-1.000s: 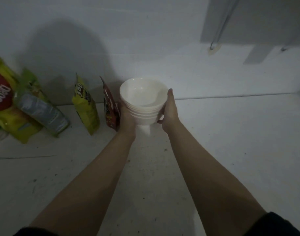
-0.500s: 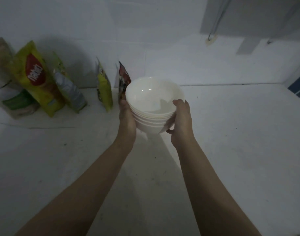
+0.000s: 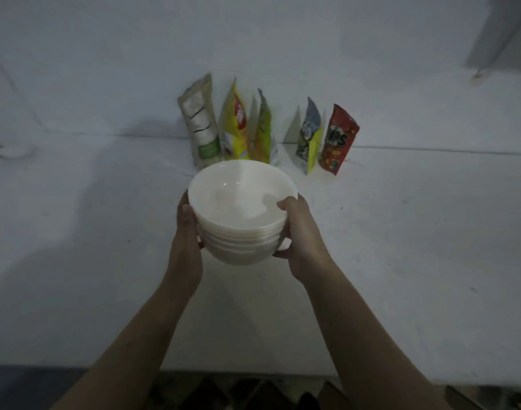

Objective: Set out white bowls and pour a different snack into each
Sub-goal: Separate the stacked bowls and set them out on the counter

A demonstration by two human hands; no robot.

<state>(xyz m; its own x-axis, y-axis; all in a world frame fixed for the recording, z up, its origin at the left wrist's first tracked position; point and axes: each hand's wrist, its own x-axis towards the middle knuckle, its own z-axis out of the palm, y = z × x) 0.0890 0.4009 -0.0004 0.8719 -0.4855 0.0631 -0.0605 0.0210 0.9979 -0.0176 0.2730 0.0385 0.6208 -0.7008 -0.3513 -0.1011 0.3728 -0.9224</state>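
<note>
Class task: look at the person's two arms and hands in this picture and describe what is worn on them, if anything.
Both forearms are bare up to the bottom edge of the picture; no sleeves show. The left hand and right hand wear no gloves. No watch, bracelet or ring can be seen, though the light is dim and most fingers are hidden.

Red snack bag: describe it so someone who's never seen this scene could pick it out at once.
Find the row of five snack bags standing against the white wall at the back of the white counter, beyond the stack of white bowls held in both hands. The glossy red snack bag is the rightmost. Its neighbour is a grey-and-yellow bag; no other bag is mostly red.
</note>
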